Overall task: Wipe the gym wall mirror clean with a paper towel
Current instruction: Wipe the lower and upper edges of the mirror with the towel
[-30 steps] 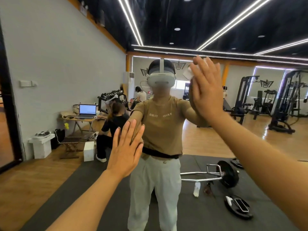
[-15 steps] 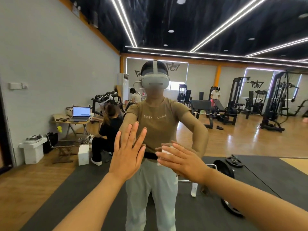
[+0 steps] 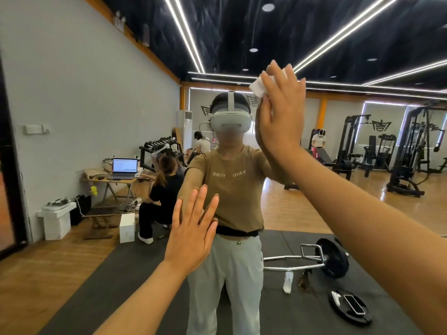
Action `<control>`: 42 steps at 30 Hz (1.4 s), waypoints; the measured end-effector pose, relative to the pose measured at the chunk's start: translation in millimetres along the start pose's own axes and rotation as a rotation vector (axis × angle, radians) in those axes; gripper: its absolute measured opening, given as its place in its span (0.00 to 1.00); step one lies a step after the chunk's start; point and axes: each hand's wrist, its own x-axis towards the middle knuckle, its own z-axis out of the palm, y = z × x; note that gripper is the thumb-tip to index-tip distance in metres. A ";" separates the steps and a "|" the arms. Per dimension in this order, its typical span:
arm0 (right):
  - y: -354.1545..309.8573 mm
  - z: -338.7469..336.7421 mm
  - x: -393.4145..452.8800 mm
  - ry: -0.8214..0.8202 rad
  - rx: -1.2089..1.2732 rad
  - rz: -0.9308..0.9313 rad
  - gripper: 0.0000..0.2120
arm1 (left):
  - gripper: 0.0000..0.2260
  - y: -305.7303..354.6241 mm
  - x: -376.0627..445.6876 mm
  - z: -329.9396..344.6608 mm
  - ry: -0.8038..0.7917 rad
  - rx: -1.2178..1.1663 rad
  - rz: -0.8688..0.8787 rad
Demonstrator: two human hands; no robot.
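Observation:
The wall mirror (image 3: pixel 314 201) fills the whole view and reflects the gym and a person in a headset. My right hand (image 3: pixel 280 112) is raised high against the glass, its fingers straight, pressing a folded white paper towel (image 3: pixel 259 87) flat onto the mirror; most of the towel is hidden behind my fingers. My left hand (image 3: pixel 191 228) lies lower and to the left, palm flat on the glass with fingers spread and straight, holding nothing.
Everything else is reflection: a dark frame edge (image 3: pixel 9 153) at the far left, a person crouched by a laptop table (image 3: pixel 121 175), a loaded bar (image 3: pixel 314 259) and weight plate (image 3: pixel 348 308) on the black mat, gym machines (image 3: pixel 408 151) at the right.
My right hand with the towel swept down to waist height, then back up to head height on the glass. My left hand has stayed pressed in the same spot.

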 end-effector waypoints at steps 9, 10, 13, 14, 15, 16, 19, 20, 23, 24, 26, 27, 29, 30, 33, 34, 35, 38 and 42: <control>4.9 10.3 -174.4 -0.313 0.005 -0.495 0.22 | 0.26 -5.7 -1.1 -1.7 0.006 0.022 0.049; 6.9 6.8 -192.9 -0.355 0.004 -0.491 0.22 | 0.26 -5.9 -1.1 -2.3 0.003 0.024 0.051; 14.8 -3.6 -240.0 -0.462 -0.044 -0.523 0.24 | 0.27 -4.1 -1.3 -5.0 -0.028 0.028 0.045; 16.8 -7.0 -252.9 -0.494 -0.061 -0.545 0.24 | 0.28 -3.3 -1.4 -5.9 -0.041 0.025 0.043; 18.3 -10.3 -262.5 -0.525 -0.070 -0.564 0.24 | 0.29 -2.6 -1.6 -7.3 -0.055 0.017 0.040; 19.0 -13.7 -268.5 -0.556 -0.074 -0.580 0.24 | 0.29 -1.8 -1.6 -9.4 -0.068 0.003 0.034; 23.1 -21.0 -264.1 -0.618 -0.108 -0.657 0.23 | 0.31 -0.5 -1.2 -16.7 -0.088 -0.058 0.022; 24.4 -23.1 -258.4 -0.629 -0.123 -0.686 0.23 | 0.31 -0.1 -3.5 -18.3 -0.088 -0.080 0.017; 26.9 -27.9 -233.1 -0.604 -0.163 -0.693 0.23 | 0.32 2.7 -21.8 -19.0 -0.083 -0.122 -0.022; 27.0 -28.2 -220.2 -0.560 -0.179 -0.642 0.24 | 0.32 4.6 -29.0 -17.2 -0.084 -0.126 -0.035; 25.7 -27.5 -189.8 -0.423 -0.214 -0.471 0.25 | 0.32 10.0 -42.1 -11.1 -0.103 -0.117 -0.050; 25.3 -26.8 -174.8 -0.349 -0.229 -0.370 0.25 | 0.31 13.6 -47.5 -7.2 -0.116 -0.111 -0.050; 23.9 -25.8 -153.9 -0.234 -0.225 -0.223 0.24 | 0.30 22.4 -54.0 -0.8 -0.130 -0.112 -0.043; 22.7 -23.6 -152.1 -0.195 -0.206 -0.174 0.23 | 0.31 28.3 -54.8 1.5 -0.132 -0.121 -0.039; 16.4 -13.3 -178.2 -0.088 -0.098 -0.019 0.21 | 0.32 49.0 -54.9 6.4 -0.126 -0.179 -0.051; 15.5 -10.2 -196.2 -0.076 -0.069 0.006 0.21 | 0.31 55.8 -56.0 8.7 -0.130 -0.200 -0.061; 16.2 -9.2 -217.9 -0.096 -0.057 0.006 0.22 | 0.31 62.0 -58.5 10.9 -0.143 -0.220 -0.072; 28.5 -16.5 -296.4 -0.228 -0.099 -0.118 0.30 | 0.30 76.1 -70.9 20.8 -0.194 -0.237 -0.109; 49.1 -38.5 -380.9 -0.441 -0.152 -0.223 0.26 | 0.31 96.5 -76.3 29.9 -0.204 -0.186 -0.164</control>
